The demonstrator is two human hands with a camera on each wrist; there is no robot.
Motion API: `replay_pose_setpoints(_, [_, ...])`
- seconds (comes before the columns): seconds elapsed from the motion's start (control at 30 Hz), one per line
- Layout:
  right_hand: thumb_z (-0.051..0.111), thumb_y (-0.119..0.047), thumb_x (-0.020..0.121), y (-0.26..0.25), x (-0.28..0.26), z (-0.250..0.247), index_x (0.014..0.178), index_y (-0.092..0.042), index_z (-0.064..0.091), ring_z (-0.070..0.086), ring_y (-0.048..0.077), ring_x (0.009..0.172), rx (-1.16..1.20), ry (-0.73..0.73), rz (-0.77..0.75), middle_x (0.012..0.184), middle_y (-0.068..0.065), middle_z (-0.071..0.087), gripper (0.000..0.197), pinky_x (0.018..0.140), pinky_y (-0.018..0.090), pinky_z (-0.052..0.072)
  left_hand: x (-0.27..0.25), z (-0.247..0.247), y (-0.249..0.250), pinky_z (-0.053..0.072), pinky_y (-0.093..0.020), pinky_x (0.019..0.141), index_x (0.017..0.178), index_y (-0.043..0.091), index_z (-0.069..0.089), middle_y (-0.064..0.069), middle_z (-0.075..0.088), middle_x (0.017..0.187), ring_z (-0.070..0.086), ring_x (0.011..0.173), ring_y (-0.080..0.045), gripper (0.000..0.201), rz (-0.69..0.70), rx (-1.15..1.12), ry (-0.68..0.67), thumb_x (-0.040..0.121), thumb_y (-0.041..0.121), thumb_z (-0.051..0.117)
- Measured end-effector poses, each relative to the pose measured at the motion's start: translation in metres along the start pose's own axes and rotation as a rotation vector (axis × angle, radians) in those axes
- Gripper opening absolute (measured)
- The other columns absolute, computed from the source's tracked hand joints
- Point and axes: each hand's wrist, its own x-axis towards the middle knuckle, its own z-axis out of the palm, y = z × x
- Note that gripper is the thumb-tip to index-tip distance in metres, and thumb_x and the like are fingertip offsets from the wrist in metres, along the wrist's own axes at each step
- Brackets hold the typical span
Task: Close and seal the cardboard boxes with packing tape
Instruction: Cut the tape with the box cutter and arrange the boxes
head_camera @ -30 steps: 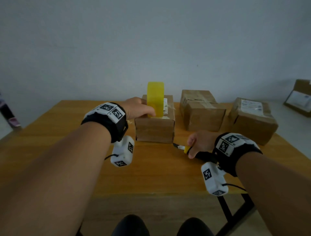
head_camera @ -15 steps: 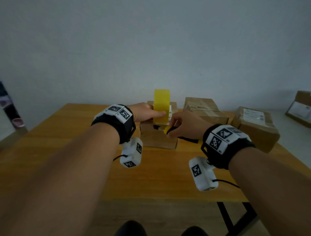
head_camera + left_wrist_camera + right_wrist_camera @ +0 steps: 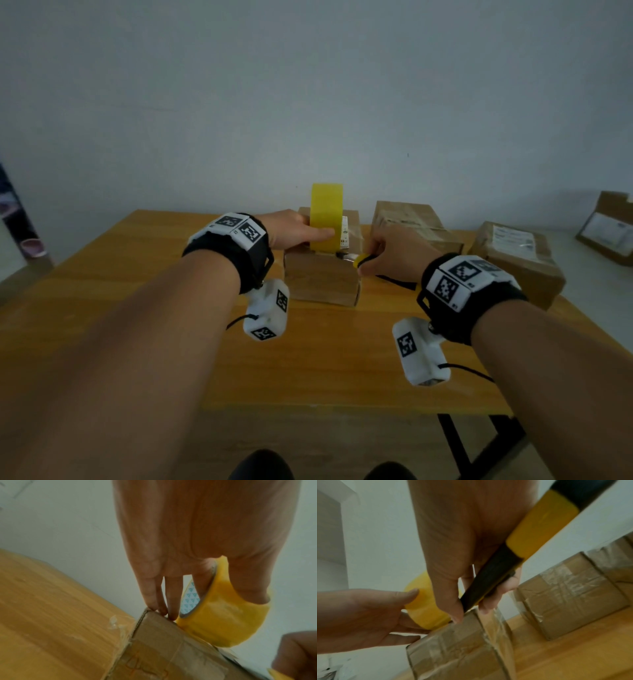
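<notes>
A yellow tape roll [image 3: 325, 216] stands on edge on top of the nearest cardboard box [image 3: 322, 284]. My left hand [image 3: 308, 233] holds the roll, thumb on its outer face. In the left wrist view one finger goes through the core of the roll [image 3: 223, 615] and the other fingers rest on the top edge of the box [image 3: 163, 649]. My right hand [image 3: 390, 253] grips a black and yellow utility knife [image 3: 363, 259]. The knife [image 3: 496, 577] points down at the box top [image 3: 453, 649] beside the foot of the roll [image 3: 423, 609]. The blade tip is hidden.
Two more taped cardboard boxes [image 3: 411, 222] [image 3: 513, 257] sit to the right on the wooden table [image 3: 137, 291]. Another box [image 3: 609, 226] lies on a pale surface at the far right. A scrap of clear tape [image 3: 115, 623] lies on the table left of the near box.
My right hand has carried the knife up from the table at the box's front right to the box top beside the roll. The left hand has kept its hold on the roll.
</notes>
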Motion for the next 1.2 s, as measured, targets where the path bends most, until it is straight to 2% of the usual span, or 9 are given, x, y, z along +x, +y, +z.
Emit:
replay_pose_setpoints(0.1, [0.076, -0.026, 0.078, 0.013, -0.007, -0.006, 0.087, 0.005, 0.069, 0.054, 0.024, 0.065, 0.013, 0.025, 0.025, 0.088, 0.022, 0.068, 0.033, 0.056, 0.029, 0.039, 0.004, -0.002, -0.012, 0.041, -0.041, 0.106, 0.125, 0.021, 0.059, -0.001, 0.063, 0.125, 0.06, 0.114, -0.021, 0.076, 0.034, -0.176, -0.009, 0.065, 0.068, 0.065])
replay_pose_setpoints(0.27, [0.075, -0.026, 0.078, 0.034, -0.011, -0.01, 0.081, 0.003, 0.067, 0.052, 0.021, 0.067, 0.063, 0.12, 0.128, 0.086, 0.021, 0.068, 0.03, 0.056, 0.028, 0.037, -0.003, -0.008, -0.011, 0.046, -0.037, 0.101, 0.109, 0.022, 0.061, -0.004, 0.065, 0.116, 0.062, 0.11, -0.022, 0.019, 0.155, -0.5, 0.162, 0.092, 0.015, 0.061])
replay_pose_setpoints(0.57, [0.069, -0.042, 0.083, 0.048, -0.005, 0.027, 0.054, -0.015, 0.041, 0.039, 0.017, 0.05, -0.113, -0.054, 0.329, 0.054, 0.002, 0.038, 0.048, 0.046, 0.024, 0.029, -0.003, 0.003, -0.004, 0.051, -0.026, 0.078, 0.112, 0.021, 0.065, -0.002, 0.067, 0.108, 0.061, 0.087, -0.016, 0.024, 0.189, -0.473, 0.241, 0.088, 0.018, 0.066])
replay_pose_setpoints(0.73, [0.069, -0.044, 0.084, 0.051, -0.002, 0.036, 0.106, -0.006, 0.062, 0.059, 0.022, 0.091, -0.136, -0.109, 0.36, 0.099, 0.008, 0.062, 0.044, 0.071, 0.028, 0.045, 0.002, 0.008, -0.006, 0.05, -0.024, 0.073, 0.121, 0.016, 0.062, -0.007, 0.068, 0.113, 0.061, 0.086, -0.017, 0.033, 0.179, -0.42, 0.228, 0.088, 0.018, 0.066])
replay_pose_setpoints(0.87, [0.069, -0.046, 0.083, 0.054, 0.0, 0.042, 0.117, -0.004, 0.057, 0.057, 0.023, 0.095, -0.167, -0.153, 0.392, 0.105, 0.008, 0.06, 0.055, 0.073, 0.027, 0.044, 0.004, 0.008, -0.005, 0.052, -0.034, 0.092, 0.124, 0.015, 0.061, -0.003, 0.064, 0.12, 0.064, 0.102, -0.023, 0.037, 0.155, -0.388, 0.212, 0.087, 0.015, 0.067])
replay_pose_setpoints(0.93, [0.067, -0.048, 0.084, 0.056, 0.0, 0.042, 0.111, -0.006, 0.059, 0.054, 0.021, 0.087, -0.15, -0.163, 0.4, 0.096, 0.006, 0.057, 0.051, 0.071, 0.027, 0.043, 0.005, 0.008, -0.002, 0.053, -0.024, 0.087, 0.125, 0.013, 0.06, 0.0, 0.062, 0.119, 0.063, 0.104, -0.021, 0.038, 0.164, -0.341, 0.194, 0.087, 0.015, 0.067])
replay_pose_setpoints(1.0, [0.063, -0.045, 0.088, 0.057, 0.0, 0.038, 0.099, -0.009, 0.058, 0.053, 0.021, 0.083, -0.104, -0.106, 0.392, 0.09, 0.005, 0.056, 0.039, 0.07, 0.028, 0.043, 0.006, 0.008, 0.002, 0.05, -0.014, 0.079, 0.125, 0.012, 0.06, 0.002, 0.061, 0.118, 0.06, 0.105, -0.016, 0.04, 0.178, -0.235, 0.186, 0.087, 0.017, 0.068])
replay_pose_setpoints(1.07, [0.056, -0.037, 0.093, 0.06, 0.003, 0.03, 0.087, -0.008, 0.058, 0.055, 0.023, 0.08, 0.004, -0.004, 0.366, 0.082, 0.005, 0.057, 0.03, 0.069, 0.031, 0.044, 0.006, 0.009, 0.009, 0.046, -0.021, 0.09, 0.124, 0.013, 0.062, -0.001, 0.062, 0.123, 0.059, 0.111, -0.017, 0.042, 0.196, -0.131, 0.2, 0.084, 0.02, 0.071])
replay_pose_setpoints(1.2, [0.044, -0.044, 0.098, 0.055, 0.005, 0.003, 0.092, -0.005, 0.062, 0.057, 0.02, 0.058, 0.63, 0.202, 0.386, 0.068, 0.006, 0.061, 0.044, 0.059, 0.032, 0.049, 0.006, 0.016, 0.032, 0.043, -0.023, 0.09, 0.126, 0.012, 0.06, -0.004, 0.061, 0.125, 0.059, 0.111, -0.021, 0.048, 0.222, 0.034, 0.196, 0.081, 0.021, 0.074])
